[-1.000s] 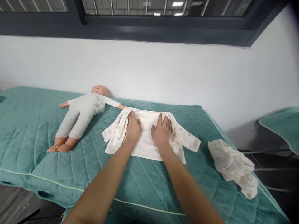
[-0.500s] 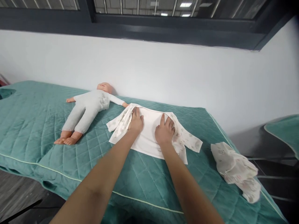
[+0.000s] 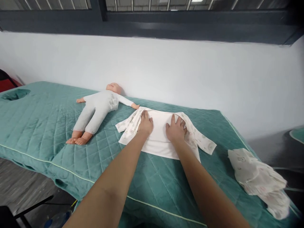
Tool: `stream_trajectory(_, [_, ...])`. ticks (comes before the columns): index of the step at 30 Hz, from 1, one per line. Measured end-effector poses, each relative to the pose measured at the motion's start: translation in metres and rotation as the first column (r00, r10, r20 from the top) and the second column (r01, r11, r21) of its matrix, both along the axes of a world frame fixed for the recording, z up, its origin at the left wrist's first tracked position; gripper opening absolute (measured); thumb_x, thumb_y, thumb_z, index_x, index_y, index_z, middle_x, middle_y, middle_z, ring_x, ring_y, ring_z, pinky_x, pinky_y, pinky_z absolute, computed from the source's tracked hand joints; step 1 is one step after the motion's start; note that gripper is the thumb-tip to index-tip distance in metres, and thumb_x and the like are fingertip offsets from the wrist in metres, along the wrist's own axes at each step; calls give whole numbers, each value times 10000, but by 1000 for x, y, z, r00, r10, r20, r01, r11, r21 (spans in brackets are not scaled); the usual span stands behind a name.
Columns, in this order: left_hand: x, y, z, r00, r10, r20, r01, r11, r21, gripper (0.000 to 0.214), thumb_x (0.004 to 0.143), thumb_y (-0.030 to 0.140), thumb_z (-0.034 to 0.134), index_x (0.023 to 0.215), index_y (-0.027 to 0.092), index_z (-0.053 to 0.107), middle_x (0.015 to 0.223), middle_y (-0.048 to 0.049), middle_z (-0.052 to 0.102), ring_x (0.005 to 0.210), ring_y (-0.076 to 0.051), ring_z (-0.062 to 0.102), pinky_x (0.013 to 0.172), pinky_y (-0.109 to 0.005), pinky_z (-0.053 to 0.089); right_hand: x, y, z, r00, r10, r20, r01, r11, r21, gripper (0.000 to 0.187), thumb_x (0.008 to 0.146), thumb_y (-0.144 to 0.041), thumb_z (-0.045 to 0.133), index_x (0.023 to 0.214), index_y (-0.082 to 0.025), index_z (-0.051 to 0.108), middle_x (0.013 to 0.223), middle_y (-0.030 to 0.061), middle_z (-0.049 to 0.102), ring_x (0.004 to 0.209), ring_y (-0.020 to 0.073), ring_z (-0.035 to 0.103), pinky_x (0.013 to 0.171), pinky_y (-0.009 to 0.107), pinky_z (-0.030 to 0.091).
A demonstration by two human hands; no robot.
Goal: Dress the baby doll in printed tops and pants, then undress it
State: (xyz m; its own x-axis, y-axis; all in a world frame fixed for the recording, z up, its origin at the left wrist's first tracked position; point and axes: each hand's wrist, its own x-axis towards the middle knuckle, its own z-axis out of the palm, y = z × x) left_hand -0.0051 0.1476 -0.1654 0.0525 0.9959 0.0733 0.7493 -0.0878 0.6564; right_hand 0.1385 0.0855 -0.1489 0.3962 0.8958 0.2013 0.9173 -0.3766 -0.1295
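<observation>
A small white baby shirt (image 3: 158, 126) with a faint print lies spread on the green quilted cover, its front opened out to both sides and its sleeves stretched left and right. My left hand (image 3: 145, 124) rests flat on the left front panel, fingers pointing toward the collar. On the right panel lies my right hand (image 3: 176, 129), fingers spread. Neither hand grips the cloth. A baby doll (image 3: 102, 103) in a white and pale grey suit lies on its back to the left, one hand touching or nearly touching the shirt's left shoulder.
A crumpled white printed garment (image 3: 258, 180) lies near the right edge of the green quilted bed cover (image 3: 54, 120). Behind the bed runs a white wall (image 3: 180, 72) under a dark window frame (image 3: 166, 27). The cover has a hole (image 3: 16, 94) at far left.
The view has shifted, so the bed, doll and clothes appear farther right. My right hand's fingers are a little more spread on the shirt; my left hand stays on its panel.
</observation>
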Motion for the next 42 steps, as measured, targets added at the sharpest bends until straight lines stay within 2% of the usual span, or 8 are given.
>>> stream_trajectory(10, [5,12,0,1000,28,-11,-28,999,-25,644,1019,358,318,1612,129,215,1683,-193,210,1555,-347,235,1215,-534,350,6,7,-10,998,41,-52,-43,999,-33,620,1032,-407,268,1602,-165,288,1613,206,341,1476,373,334,1089,559,427])
stream_trajectory(16, [4,9,0,1000,24,-20,-23,1000,5,646,1023,355,304,1614,117,193,1694,-193,163,1567,-333,194,1220,-507,346,1,6,-5,995,98,-23,-98,995,3,638,1019,-343,269,1622,-153,188,1626,232,279,1427,335,420,933,466,553])
stream_trajectory(20, [2,5,0,999,5,-34,-4,1000,23,635,1028,352,294,1612,118,206,1692,-195,171,1565,-325,209,1220,-493,346,1,6,-4,997,60,-57,-60,998,1,652,1016,-356,267,1629,-162,162,1642,225,249,1371,343,489,915,479,559])
stream_trajectory(25, [2,4,-6,998,-26,-65,27,1000,15,623,1028,339,311,1583,60,264,1654,-231,269,1553,-313,255,1207,-475,368,4,8,-8,995,70,-77,-72,997,-26,594,1030,-359,252,1562,-112,345,1556,242,408,1248,330,599,951,466,535])
stream_trajectory(29, [2,-1,-7,994,-49,-98,49,999,2,593,1030,303,307,1555,28,308,1633,-248,306,1548,-298,273,1216,-459,353,2,7,-5,990,122,-66,-122,992,-7,519,1025,-284,283,1452,-74,492,1503,256,476,1264,329,584,981,466,512])
stream_trajectory(33, [-2,-18,0,988,-76,-135,79,997,15,576,1024,294,339,1535,31,348,1636,-256,290,1537,-320,296,1209,-476,357,-1,1,0,948,311,-60,-309,950,39,411,978,-157,383,1302,-137,635,1450,159,578,1360,250,503,1122,386,404])
stream_trajectory(36, [-13,-43,3,977,-141,-158,151,987,55,553,1001,313,427,1486,47,436,1649,-225,281,1525,-309,327,1213,-452,360,-1,-6,3,894,439,-85,-433,898,85,392,954,-122,417,1237,-185,681,1355,82,667,1295,210,553,1122,332,400])
stream_trajectory(42, [-64,-116,1,930,-324,-174,364,877,313,335,973,191,445,1217,216,674,1436,-59,618,1431,-189,464,1221,-397,370,-13,-24,1,839,504,-202,-463,859,218,415,958,-123,384,1277,-168,646,1354,69,669,1297,176,561,1149,320,387])
